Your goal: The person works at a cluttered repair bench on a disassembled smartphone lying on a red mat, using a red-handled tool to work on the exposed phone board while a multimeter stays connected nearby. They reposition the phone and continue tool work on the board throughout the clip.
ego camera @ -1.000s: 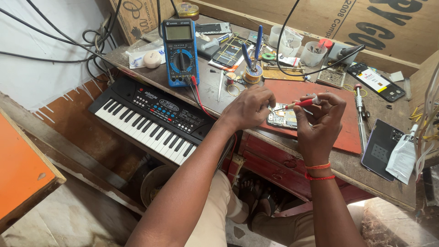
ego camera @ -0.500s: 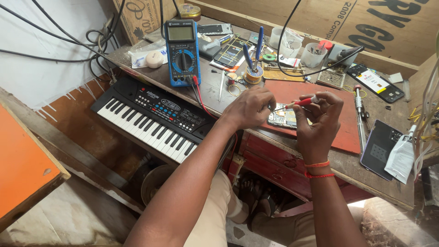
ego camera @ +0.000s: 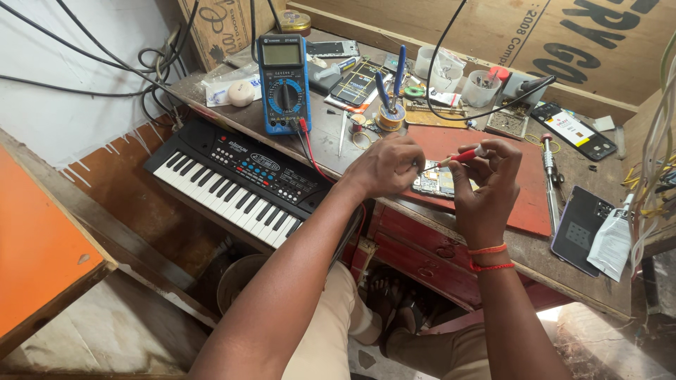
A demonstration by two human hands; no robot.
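Mid-frame, the left hand point(ego camera: 384, 167) fingers curl onto the phone board point(ego camera: 435, 179); the right hand point(ego camera: 486, 184) fingers pinch a red-tipped tool point(ego camera: 461, 156) just above it.

We see a white wall point(ego camera: 63, 105) upper left with brown paint below, plywood board point(ego camera: 493, 35) across the top, worn wooden workbench point(ego camera: 211, 91), orange panel point(ego camera: 35, 239) left, dusty concrete floor point(ego camera: 127, 331) below. Even daylight.

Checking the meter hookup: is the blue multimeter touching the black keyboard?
Apart. The head view shows a strip of bare bench top between the blue multimeter and the black keyboard.
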